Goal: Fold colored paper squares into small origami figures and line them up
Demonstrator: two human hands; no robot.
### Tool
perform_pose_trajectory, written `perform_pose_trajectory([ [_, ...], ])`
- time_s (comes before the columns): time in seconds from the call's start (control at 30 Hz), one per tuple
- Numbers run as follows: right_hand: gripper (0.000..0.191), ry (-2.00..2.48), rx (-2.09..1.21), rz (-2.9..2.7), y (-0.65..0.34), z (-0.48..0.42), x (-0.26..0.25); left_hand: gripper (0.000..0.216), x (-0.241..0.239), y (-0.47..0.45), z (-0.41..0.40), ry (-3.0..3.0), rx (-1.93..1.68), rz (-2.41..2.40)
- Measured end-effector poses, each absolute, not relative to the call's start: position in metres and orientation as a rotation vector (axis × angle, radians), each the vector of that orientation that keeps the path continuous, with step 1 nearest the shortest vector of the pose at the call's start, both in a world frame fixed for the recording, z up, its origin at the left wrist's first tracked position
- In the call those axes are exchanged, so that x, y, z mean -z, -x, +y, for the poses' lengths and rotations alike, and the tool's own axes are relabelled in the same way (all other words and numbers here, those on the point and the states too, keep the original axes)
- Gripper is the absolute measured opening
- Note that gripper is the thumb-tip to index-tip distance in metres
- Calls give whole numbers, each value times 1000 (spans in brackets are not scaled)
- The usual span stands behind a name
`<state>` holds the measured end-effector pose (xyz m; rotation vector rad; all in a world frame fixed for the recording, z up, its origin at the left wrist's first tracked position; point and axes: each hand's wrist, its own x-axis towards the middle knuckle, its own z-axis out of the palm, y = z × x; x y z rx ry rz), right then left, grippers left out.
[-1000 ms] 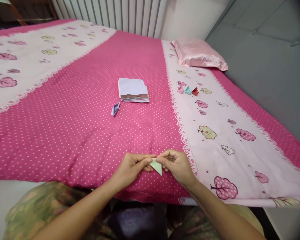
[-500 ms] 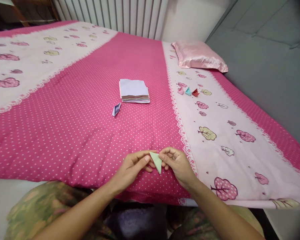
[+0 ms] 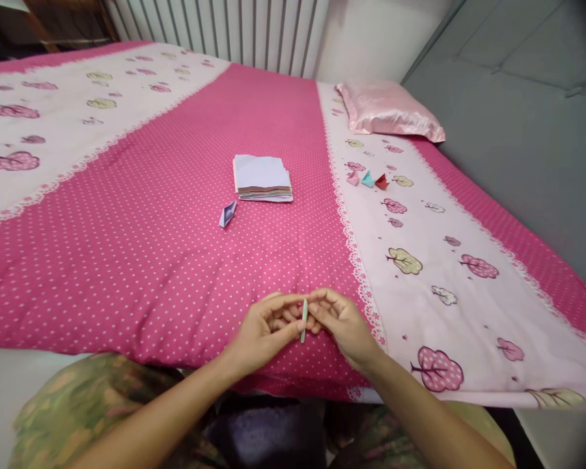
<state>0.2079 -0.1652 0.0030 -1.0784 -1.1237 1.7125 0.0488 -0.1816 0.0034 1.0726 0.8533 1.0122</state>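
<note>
Where left hand (image 3: 260,329) faces right hand (image 3: 346,327), green paper (image 3: 305,312) between

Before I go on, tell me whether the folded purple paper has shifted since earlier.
No. Against the paper stack, the folded purple paper lies in the same place, just off the stack's near-left corner.

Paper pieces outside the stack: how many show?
5: green paper between left hand and right hand; purple paper by the stack; pink paper, blue paper, red paper in a row at right.
</note>
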Motion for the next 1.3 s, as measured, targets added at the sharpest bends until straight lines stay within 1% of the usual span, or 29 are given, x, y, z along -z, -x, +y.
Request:
perform_pose_trajectory([
  [0.13,19,1066,-1676,-1196,-207,-169,-4,29,-7,-49,-183,-1208,-1065,1035],
  [0.3,28,1059,-1683,-1284,-209,-171,-4,26,-9,-48,-184,-1284,-1072,1099],
  [0.57,26,1087,-1636,-1387,-210,-171,-3,25,-7,-47,-185,-1354,-1061,1146],
  [0.83,22,1152,-1397,-1628,-207,-177,-8,33,1,-49,-191,-1846,-1176,1261],
  [1.0,26,1194,-1264,-1651,-201,-178,-7,33,4,-51,-189,-1744,-1178,1267],
  [1.13,29,1175,-1306,-1516,-201,-177,-2,29,2,-52,-187,-1567,-1203,1231],
  [1.3,14,1111,-1396,-1424,-204,-176,0,25,2,-50,-183,-1417,-1190,1216],
])
